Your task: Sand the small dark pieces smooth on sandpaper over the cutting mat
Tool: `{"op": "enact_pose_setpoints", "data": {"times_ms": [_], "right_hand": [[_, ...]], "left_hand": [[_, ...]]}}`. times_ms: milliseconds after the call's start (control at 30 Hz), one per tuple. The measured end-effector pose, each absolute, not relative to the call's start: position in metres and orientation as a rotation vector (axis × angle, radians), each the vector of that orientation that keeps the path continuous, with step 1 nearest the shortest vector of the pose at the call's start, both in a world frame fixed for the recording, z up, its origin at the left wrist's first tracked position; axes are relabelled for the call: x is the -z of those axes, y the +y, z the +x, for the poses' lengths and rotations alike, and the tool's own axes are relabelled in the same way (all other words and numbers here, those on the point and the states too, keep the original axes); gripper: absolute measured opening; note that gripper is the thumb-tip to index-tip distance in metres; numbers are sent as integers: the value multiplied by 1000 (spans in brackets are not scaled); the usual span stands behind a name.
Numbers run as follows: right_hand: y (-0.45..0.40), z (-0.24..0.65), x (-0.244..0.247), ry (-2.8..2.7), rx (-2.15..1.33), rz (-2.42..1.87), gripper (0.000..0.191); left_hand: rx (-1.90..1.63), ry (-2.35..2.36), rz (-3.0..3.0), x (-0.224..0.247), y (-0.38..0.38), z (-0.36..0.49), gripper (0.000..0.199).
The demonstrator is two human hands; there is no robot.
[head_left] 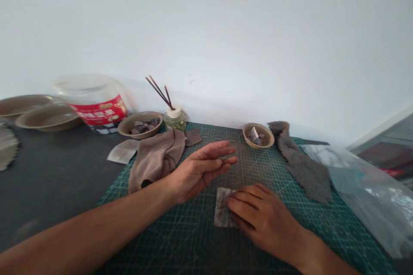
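Note:
My left hand (206, 167) hovers over the middle of the green cutting mat (193, 240), its fingers stretched out and nothing visible in them. Lower and to the right, my right hand (267, 219) has curled fingers on the right part of a flat, pale grey square piece (222, 208) with dark brown smudges. The piece lies on the mat, and whatever is under those fingertips is hidden. Behind my left wrist is a crumpled brown cloth (158, 152). A pale flat square (123, 151) and a small brown square (193, 137) lie beside that cloth.
Small bowls of grey and brown chips stand at the back left (130, 132) and back right (258, 144). Near the wall are a reed diffuser (174, 120), a red-labelled plastic jar (100, 107) and more bowls (48, 125). A grey fuzzy cloth (305, 172) and clear plastic bag (371, 189) lie right.

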State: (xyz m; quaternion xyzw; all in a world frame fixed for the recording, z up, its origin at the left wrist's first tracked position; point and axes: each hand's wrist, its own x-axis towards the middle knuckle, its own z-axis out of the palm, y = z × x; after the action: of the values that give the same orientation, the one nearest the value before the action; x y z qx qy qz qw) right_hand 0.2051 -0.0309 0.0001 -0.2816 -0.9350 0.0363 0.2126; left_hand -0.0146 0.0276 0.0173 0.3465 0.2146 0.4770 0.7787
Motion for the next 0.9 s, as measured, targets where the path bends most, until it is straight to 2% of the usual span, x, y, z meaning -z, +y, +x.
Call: {"op": "enact_pose_setpoints", "data": {"times_ms": [100, 167, 233, 333, 367, 433, 533, 567, 767, 900], "right_hand": [[-31, 205, 1, -2601, -104, -775, 32], [-31, 206, 1, -2603, -123, -756, 35], [-31, 206, 1, -2609, -140, -751, 37], [-31, 205, 1, -2619, -147, -765, 37], [-31, 205, 1, -2619, -148, -775, 35], [-32, 204, 1, -2620, -157, -793, 30], [-33, 203, 0, -2616, -185, -843, 22], [-34, 202, 0, -2610, -187, -860, 19], [-35, 203, 2, -2577, -131, -931, 10], [-35, 203, 5, -2603, -150, -922, 12]], "left_hand": [[-1036, 627, 797, -29, 25, -16, 31], [-1034, 701, 887, -35, 22, -17, 29], [-1030, 730, 960, -39, 18, -19, 37], [-1011, 781, 1147, -42, 10, -23, 59], [-971, 838, 1296, -42, 7, -24, 60], [-820, 993, 1729, -41, -1, -27, 49], [-605, 1099, 2293, -35, -14, -30, 20], [-565, 1091, 2403, -32, -18, -30, 19], [-385, 1139, 2577, -16, -30, -33, 33], [-354, 1130, 2574, -13, -28, -38, 38]]}}
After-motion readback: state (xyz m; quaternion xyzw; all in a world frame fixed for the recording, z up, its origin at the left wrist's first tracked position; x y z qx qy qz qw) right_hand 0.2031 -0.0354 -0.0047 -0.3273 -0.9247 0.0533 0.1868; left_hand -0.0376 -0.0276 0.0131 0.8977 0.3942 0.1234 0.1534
